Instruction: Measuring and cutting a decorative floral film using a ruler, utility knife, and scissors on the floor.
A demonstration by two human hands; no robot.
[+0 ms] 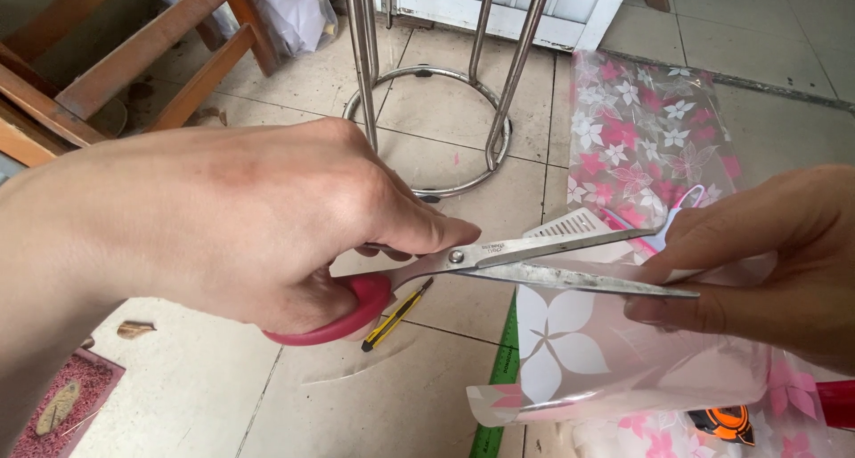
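At the left of the frame my left hand fills most of the view, its grip pressed together around the pink handle of the scissors. The blades stand spread apart, pointing toward the right, with their tips reaching my other hand. Just below the handle, a yellow and black utility knife lies on the tiled floor. Above it, in the upper middle, stands the metal ring base of a stool, and wooden furniture sits in the upper left. Toward the lower middle, a green ruler runs along the floor beneath a sheet of translucent pink wrapping film with white flowers. My right hand, at the right edge, pinches that film between thumb and fingers, holding it up between the open blades. More flowered film lies spread on the floor in the upper right.
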